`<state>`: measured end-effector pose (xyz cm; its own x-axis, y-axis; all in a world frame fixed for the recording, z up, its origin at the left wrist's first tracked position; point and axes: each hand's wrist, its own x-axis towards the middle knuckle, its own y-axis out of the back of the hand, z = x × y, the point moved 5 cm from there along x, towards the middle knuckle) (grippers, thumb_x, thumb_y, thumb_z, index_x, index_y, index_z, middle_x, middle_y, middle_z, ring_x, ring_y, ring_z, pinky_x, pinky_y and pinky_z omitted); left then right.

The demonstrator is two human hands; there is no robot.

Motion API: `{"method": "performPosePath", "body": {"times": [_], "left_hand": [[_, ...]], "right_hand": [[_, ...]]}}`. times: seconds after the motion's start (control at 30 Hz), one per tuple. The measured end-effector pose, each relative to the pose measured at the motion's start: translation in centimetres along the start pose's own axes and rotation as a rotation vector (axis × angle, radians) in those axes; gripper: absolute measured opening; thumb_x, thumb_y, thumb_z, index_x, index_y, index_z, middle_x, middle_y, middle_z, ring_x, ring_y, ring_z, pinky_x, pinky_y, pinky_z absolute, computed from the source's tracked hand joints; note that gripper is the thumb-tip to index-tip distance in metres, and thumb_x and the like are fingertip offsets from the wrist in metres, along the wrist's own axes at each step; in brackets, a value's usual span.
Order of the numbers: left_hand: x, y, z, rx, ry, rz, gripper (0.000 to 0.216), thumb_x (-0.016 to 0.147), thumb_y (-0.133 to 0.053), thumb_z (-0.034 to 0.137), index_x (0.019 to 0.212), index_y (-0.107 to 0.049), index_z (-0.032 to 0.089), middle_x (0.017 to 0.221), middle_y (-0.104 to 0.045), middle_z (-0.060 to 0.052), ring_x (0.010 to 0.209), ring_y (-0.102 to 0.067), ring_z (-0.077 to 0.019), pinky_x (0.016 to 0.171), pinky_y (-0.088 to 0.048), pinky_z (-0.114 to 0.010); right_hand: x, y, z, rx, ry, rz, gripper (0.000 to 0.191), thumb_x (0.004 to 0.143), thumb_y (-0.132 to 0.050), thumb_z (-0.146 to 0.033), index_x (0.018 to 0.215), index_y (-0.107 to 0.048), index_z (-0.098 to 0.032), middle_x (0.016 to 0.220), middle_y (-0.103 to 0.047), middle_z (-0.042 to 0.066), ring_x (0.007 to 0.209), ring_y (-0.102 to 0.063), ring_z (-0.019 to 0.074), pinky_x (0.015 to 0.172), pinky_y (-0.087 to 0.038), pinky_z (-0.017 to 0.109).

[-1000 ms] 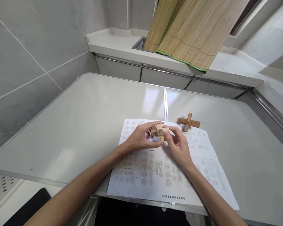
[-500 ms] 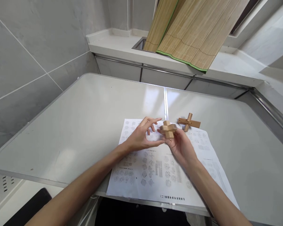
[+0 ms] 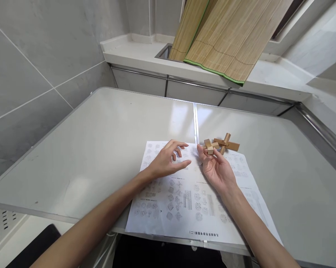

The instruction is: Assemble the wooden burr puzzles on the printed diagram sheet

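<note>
A small pale wooden interlocking puzzle (image 3: 209,147), made of crossed blocks, rests on the fingers of my right hand (image 3: 217,170). That palm is turned up, with the thumb and fingers around the puzzle. To its left, my left hand (image 3: 168,159) hovers over the paper with curled fingers apart from the thumb and nothing between them. Just behind the held puzzle lies a darker wooden cross-shaped puzzle (image 3: 233,145), with a flat bar and a round rod; my right hand partly covers it. Below both hands spreads a printed sheet (image 3: 181,225) with rows of small puzzle drawings.
The light grey table (image 3: 106,149) has a metal seam (image 3: 195,123) across it. Beyond it, a bamboo mat (image 3: 226,41) hangs over the white counter (image 3: 134,50) by a sink. A black flat object (image 3: 35,245) lies at lower left.
My right hand has moved right and away from my left, carrying the pale puzzle towards the darker one. My left hand has stayed nearly in place.
</note>
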<state>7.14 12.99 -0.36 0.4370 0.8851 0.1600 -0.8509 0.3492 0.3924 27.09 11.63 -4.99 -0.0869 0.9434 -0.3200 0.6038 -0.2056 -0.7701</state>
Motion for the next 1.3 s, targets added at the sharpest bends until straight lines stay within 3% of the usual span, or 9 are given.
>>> {"method": "performPosePath", "body": {"times": [0.13, 0.3, 0.47, 0.6, 0.7, 0.83, 0.9, 1.1, 1.3], "left_hand": [[0.0, 0.1, 0.0, 0.010, 0.021, 0.001, 0.041, 0.091, -0.074, 0.041, 0.127, -0.064, 0.024, 0.126, -0.064, -0.008, 0.093, -0.068, -0.0176, 0.080, -0.057, -0.033], [0.0, 0.2, 0.0, 0.015, 0.038, 0.001, 0.034, 0.094, -0.070, 0.041, 0.122, -0.066, 0.022, 0.121, -0.067, -0.008, 0.091, -0.068, -0.0175, 0.078, -0.057, -0.032], [0.2, 0.3, 0.1, 0.018, 0.066, 0.006, 0.030, 0.096, -0.068, 0.039, 0.119, -0.068, 0.021, 0.116, -0.069, -0.007, 0.085, -0.067, -0.0160, 0.079, -0.056, -0.032], [0.4, 0.3, 0.2, 0.036, 0.094, 0.006, 0.028, 0.096, -0.066, 0.042, 0.114, -0.070, 0.021, 0.105, -0.072, -0.005, 0.081, -0.067, -0.0168, 0.077, -0.056, -0.031], [0.5, 0.4, 0.1, 0.073, 0.105, 0.003, 0.029, 0.097, -0.066, 0.044, 0.113, -0.072, 0.021, 0.093, -0.070, -0.003, 0.078, -0.064, -0.0172, 0.076, -0.054, -0.031], [0.7, 0.5, 0.0, 0.098, 0.111, -0.005, 0.029, 0.098, -0.063, 0.045, 0.111, -0.073, 0.022, 0.084, -0.068, -0.002, 0.079, -0.063, -0.0185, 0.073, -0.051, -0.029], [0.7, 0.5, 0.0, 0.110, 0.127, -0.013, 0.029, 0.099, -0.062, 0.045, 0.109, -0.074, 0.021, 0.082, -0.067, -0.002, 0.080, -0.063, -0.0188, 0.071, -0.049, -0.029], [0.9, 0.7, 0.6, 0.154, 0.170, -0.013, 0.031, 0.100, -0.060, 0.049, 0.105, -0.075, 0.022, 0.086, -0.070, -0.002, 0.081, -0.062, -0.0191, 0.072, -0.047, -0.029], [1.3, 0.9, 1.2, 0.182, 0.190, -0.005, 0.034, 0.098, -0.062, 0.053, 0.103, -0.075, 0.021, 0.082, -0.067, -0.002, 0.079, -0.060, -0.0191, 0.075, -0.048, -0.030]], "right_hand": [[0.3, 0.5, -0.5, 0.048, 0.037, 0.004, 0.004, 0.097, -0.072, -0.021, 0.101, -0.073, -0.023, 0.108, -0.077, 0.005, 0.101, -0.077, 0.0131, 0.069, -0.068, 0.015], [0.4, 0.5, -1.4, 0.104, 0.068, -0.008, 0.003, 0.097, -0.074, -0.023, 0.099, -0.072, -0.021, 0.099, -0.074, 0.003, 0.074, -0.070, 0.0076, 0.067, -0.065, 0.013], [0.5, 0.3, -1.9, -0.042, 0.140, -0.049, 0.015, 0.094, -0.079, -0.037, 0.095, -0.070, -0.024, 0.090, -0.070, 0.000, 0.064, -0.060, 0.0099, 0.058, -0.061, 0.021], [0.6, -0.4, -1.4, -0.093, 0.129, 0.000, 0.023, 0.088, -0.083, -0.040, 0.086, -0.068, -0.023, 0.083, -0.068, 0.000, 0.059, -0.056, 0.0111, 0.052, -0.056, 0.023], [-0.1, -1.6, -0.9, -0.266, 0.108, 0.019, 0.028, 0.081, -0.088, -0.038, 0.083, -0.066, -0.021, 0.079, -0.067, -0.001, 0.061, -0.059, 0.0118, 0.055, -0.055, 0.024], [-3.5, -2.7, -1.9, -0.695, 0.194, -0.031, 0.034, 0.090, -0.080, -0.052, 0.083, -0.067, -0.021, 0.084, -0.072, 0.003, 0.071, -0.067, 0.0172, 0.068, -0.058, 0.032], [-5.8, -2.1, -2.6, -0.837, 0.194, -0.039, 0.036, 0.093, -0.075, -0.056, 0.086, -0.069, -0.022, 0.084, -0.073, 0.004, 0.071, -0.067, 0.0183, 0.072, -0.058, 0.034], [-12.3, 3.9, -4.7, -0.996, 0.251, 0.189, 0.041, 0.097, -0.067, -0.063, 0.087, -0.070, -0.023, 0.083, -0.071, 0.005, 0.070, -0.063, 0.0195, 0.070, -0.054, 0.034], [-15.3, 7.0, -4.4, -1.054, 0.395, 0.361, 0.041, 0.096, -0.067, -0.065, 0.088, -0.070, -0.024, 0.075, -0.071, 0.005, 0.064, -0.062, 0.0208, 0.066, -0.053, 0.034]]}}
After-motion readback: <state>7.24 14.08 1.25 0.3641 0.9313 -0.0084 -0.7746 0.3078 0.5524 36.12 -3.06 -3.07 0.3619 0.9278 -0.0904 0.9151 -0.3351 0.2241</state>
